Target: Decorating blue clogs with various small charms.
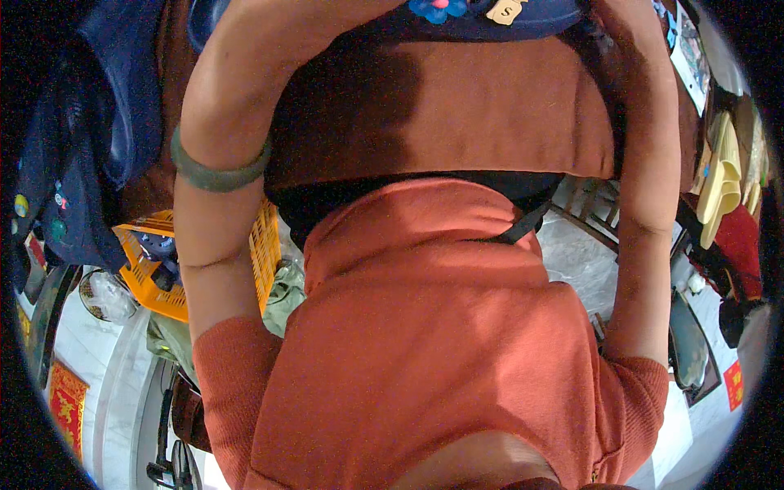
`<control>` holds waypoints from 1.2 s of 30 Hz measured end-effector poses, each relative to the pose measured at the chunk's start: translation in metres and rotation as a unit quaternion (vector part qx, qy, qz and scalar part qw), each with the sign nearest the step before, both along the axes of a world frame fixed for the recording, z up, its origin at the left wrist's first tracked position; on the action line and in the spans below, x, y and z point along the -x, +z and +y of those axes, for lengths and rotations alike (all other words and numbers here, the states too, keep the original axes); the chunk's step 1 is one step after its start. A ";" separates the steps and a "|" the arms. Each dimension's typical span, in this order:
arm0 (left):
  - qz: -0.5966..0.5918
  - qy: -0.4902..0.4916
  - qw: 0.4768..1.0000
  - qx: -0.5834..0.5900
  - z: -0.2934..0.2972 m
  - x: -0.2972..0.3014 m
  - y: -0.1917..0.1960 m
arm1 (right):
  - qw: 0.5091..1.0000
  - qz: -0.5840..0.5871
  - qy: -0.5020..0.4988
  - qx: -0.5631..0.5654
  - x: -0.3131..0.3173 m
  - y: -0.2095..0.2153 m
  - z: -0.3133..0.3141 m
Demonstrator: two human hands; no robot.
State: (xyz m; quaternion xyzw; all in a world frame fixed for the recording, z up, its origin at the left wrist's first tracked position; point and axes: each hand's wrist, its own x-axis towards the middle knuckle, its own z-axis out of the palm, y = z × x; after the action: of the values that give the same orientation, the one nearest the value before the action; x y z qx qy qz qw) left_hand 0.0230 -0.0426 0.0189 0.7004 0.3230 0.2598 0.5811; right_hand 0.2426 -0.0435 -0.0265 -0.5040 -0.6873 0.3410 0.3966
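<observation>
A: What is each grip doing?

B: I can't tell for either. The left forearm [245,73] bends inward and the right forearm [649,139] runs almost straight up, and both run out at the upper edge, so the left hand and the right hand lie beyond it. Whether the fingers are closed on anything is hidden.

A: And the thing nearest to them?

B: A dark blue item [543,23], cut off by the same edge, between the two wrists. A blue flower ornament [439,8] sits on it toward the left hand, and a pale tan charm [504,11] just to the right of that flower. I can't tell whether either hand touches the item.

A: What is on the near side of the hands?

B: A brown cloth-like surface [506,106] spreads below the blue item, between the forearms. Nearer the body comes the person's rust-orange top [433,351]. A dark green bangle [219,171] circles the left arm.

A: Anything out to the sides?

B: Well to the left of the left hand there is more dark blue material [135,90], with small colourful ornaments on part of it. Lower down, beside the left arm, stands an orange slatted basket [265,253]. Out to the right of the right hand are some cream-yellow pieces [723,180], with something red [739,245] just below them.
</observation>
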 end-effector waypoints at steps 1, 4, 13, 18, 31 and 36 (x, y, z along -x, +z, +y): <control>0.003 0.001 1.000 0.000 0.002 0.002 0.000 | 1.000 -0.013 0.010 -0.009 -0.003 -0.002 0.002; -0.054 -0.055 0.995 0.065 0.011 0.007 -0.001 | 1.000 -0.018 0.010 -0.023 -0.001 -0.002 0.002; 0.025 0.005 1.000 0.005 -0.006 -0.004 0.007 | 0.999 -0.035 -0.033 -0.007 0.002 0.002 -0.004; -0.003 0.046 0.999 0.026 -0.008 -0.007 0.004 | 0.998 -0.041 -0.038 -0.012 0.006 0.005 -0.007; -0.027 0.009 0.996 0.085 0.000 -0.001 0.007 | 0.997 -0.058 -0.003 -0.048 -0.001 0.001 0.002; -0.036 0.004 0.998 0.057 -0.002 -0.002 0.006 | 0.997 -0.054 -0.003 -0.047 -0.004 -0.005 0.004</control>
State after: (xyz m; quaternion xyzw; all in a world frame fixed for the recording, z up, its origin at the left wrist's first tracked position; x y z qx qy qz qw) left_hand 0.0247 -0.0449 0.0246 0.6550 0.3192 0.2679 0.6303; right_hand 0.2462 -0.0393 -0.0310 -0.5046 -0.7215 0.2798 0.3828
